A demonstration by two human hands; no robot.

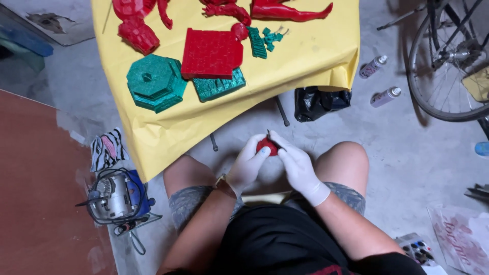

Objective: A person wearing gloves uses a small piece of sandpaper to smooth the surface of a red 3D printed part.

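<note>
Both my hands wear white gloves and meet between my knees. My left hand (246, 166) cups a small red plastic part (266, 146) from the left. My right hand (297, 167) grips the same part from the right, and a thin dark tip pokes up above it. On the yellow sheet (316, 56) ahead lie a red square plate (211, 53), a green octagonal base (155, 82), a green rectangular plate (220, 86) and several other red and green pieces.
A rotary tool with cord (116, 199) lies on the floor at left beside a striped cloth (107, 148). Two spray cans (379, 81) and a bicycle wheel (444, 61) are at right. A black bag (318, 103) sits under the sheet's edge. A paint palette (416, 248) lies near right.
</note>
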